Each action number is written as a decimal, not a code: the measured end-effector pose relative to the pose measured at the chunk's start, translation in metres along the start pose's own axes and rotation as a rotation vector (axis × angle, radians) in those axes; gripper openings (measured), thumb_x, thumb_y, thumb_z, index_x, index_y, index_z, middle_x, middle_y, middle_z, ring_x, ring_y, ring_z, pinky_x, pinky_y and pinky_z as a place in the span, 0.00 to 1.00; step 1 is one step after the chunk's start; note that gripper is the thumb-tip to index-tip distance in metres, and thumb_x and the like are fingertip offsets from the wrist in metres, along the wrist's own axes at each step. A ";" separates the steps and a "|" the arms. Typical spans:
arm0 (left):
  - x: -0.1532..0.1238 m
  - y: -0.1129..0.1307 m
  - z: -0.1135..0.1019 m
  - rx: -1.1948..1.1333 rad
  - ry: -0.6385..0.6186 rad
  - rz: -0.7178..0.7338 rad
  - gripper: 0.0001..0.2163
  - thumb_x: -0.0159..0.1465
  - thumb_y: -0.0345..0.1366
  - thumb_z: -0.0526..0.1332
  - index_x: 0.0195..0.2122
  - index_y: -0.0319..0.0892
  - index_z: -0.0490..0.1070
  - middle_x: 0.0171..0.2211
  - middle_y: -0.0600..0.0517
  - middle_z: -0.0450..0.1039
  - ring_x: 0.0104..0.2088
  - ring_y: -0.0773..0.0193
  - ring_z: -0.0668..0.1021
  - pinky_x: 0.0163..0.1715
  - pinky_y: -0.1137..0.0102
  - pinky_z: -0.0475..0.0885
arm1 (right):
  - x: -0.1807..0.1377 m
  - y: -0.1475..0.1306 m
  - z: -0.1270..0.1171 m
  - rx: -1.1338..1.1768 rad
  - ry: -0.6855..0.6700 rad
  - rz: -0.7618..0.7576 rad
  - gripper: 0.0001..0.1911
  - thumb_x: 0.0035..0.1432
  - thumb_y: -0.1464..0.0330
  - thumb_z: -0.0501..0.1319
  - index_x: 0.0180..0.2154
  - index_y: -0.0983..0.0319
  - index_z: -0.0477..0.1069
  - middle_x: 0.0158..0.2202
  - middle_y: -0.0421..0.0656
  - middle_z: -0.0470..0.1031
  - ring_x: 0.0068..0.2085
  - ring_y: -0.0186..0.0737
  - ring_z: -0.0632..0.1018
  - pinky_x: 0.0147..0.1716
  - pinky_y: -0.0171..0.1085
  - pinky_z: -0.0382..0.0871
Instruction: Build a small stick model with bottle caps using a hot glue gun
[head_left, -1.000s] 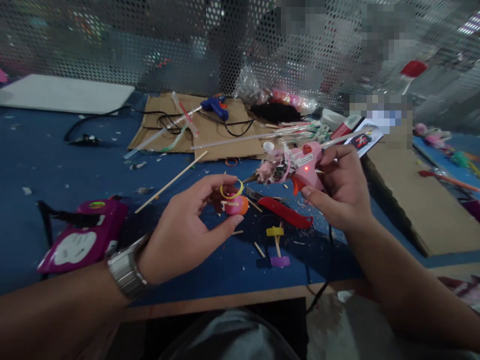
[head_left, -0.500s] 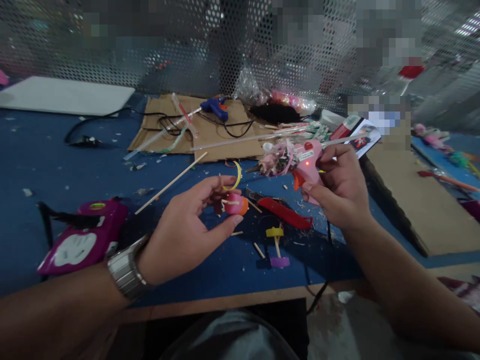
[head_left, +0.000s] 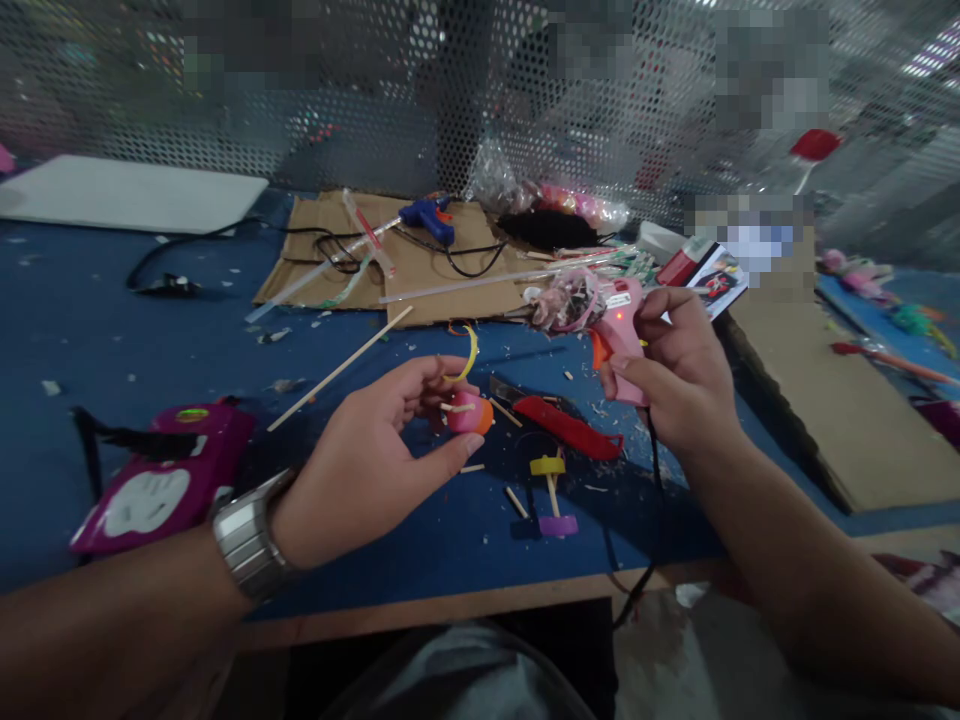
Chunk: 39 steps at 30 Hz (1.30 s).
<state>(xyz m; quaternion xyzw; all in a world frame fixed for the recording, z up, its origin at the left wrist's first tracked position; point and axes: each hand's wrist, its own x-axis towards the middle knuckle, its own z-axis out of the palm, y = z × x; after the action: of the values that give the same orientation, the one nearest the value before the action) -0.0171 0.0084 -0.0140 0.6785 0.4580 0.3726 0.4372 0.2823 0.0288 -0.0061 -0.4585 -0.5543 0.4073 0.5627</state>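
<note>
Between the thumb and fingers of my left hand [head_left: 375, 455] is a small pink and orange piece [head_left: 468, 412] with short wooden sticks on it. A yellow ring [head_left: 466, 355] stands up by those fingertips; what joins it is hidden. My right hand [head_left: 686, 370] grips a pink hot glue gun [head_left: 619, 325] by its handle, its nozzle pointing left and a small light glowing on its side. On the table below lie a red-handled cutter knife [head_left: 570, 425] and a stick with a yellow cap and a purple cap [head_left: 553, 490].
A long wooden stick [head_left: 341, 368] and a purple case [head_left: 172, 465] lie left. Behind are cardboard [head_left: 465, 290] with a blue glue gun [head_left: 429, 218], a white board [head_left: 127, 192] and a perforated metal screen [head_left: 360, 120]. More cardboard [head_left: 847, 400] lies right. The black cord [head_left: 656, 500] crosses the front edge.
The glue gun in my right hand has tilted and shifted slightly right and down. My left hand keeps its hold on the small piece, almost unmoved.
</note>
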 end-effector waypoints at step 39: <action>0.005 0.010 -0.005 -0.153 0.108 -0.024 0.17 0.62 0.36 0.76 0.50 0.43 0.77 0.43 0.49 0.85 0.41 0.61 0.86 0.43 0.69 0.86 | 0.000 0.003 -0.007 0.353 -0.218 0.156 0.17 0.51 0.61 0.83 0.36 0.60 0.82 0.30 0.40 0.77 0.30 0.35 0.76 0.32 0.38 0.73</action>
<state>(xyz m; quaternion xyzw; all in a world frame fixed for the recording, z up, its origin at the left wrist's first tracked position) -0.0176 0.0126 -0.0027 0.6165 0.4593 0.4372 0.4666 0.2896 0.0294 -0.0082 -0.3476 -0.4947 0.5876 0.5378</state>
